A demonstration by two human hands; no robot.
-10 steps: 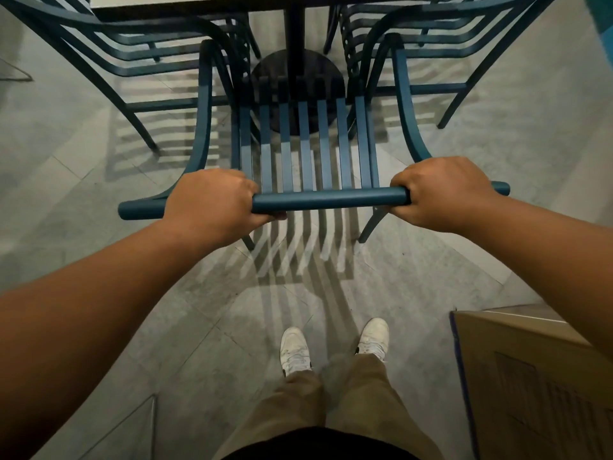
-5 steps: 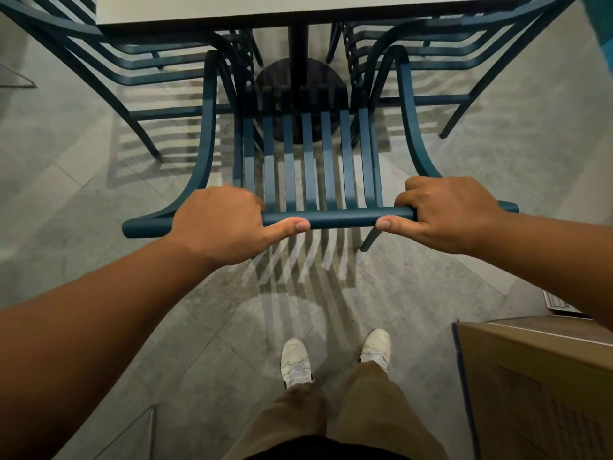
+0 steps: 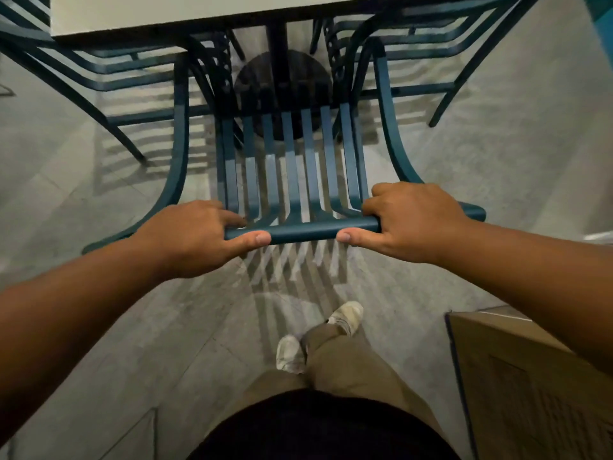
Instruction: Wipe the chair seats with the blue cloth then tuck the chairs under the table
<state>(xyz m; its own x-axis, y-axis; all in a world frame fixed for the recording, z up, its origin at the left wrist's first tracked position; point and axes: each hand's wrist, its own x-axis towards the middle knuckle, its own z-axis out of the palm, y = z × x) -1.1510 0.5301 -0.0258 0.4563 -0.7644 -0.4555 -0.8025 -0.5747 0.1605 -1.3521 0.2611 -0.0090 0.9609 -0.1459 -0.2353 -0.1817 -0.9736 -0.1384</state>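
Note:
A dark teal slatted metal chair (image 3: pixel 292 180) stands in front of me, its seat partly under the white table (image 3: pixel 185 14). My left hand (image 3: pixel 192 237) grips the chair's top rail (image 3: pixel 303 232) left of centre, thumb laid along the near side. My right hand (image 3: pixel 411 220) grips the same rail on the right, thumb pointing inward. Two more teal chairs sit under the table, one at the left (image 3: pixel 99 71) and one at the right (image 3: pixel 431 51). No blue cloth is visible.
The table's black post and round base (image 3: pixel 282 84) stand just beyond the seat. A brown cardboard box (image 3: pixel 530 376) sits on the grey tiled floor at lower right. My feet in white shoes (image 3: pixel 292 353) are behind the chair.
The chair has slid farther under the table. The table edge and my hands appear lower in view. My thumbs have straightened along the rail, and my feet have shifted into a step.

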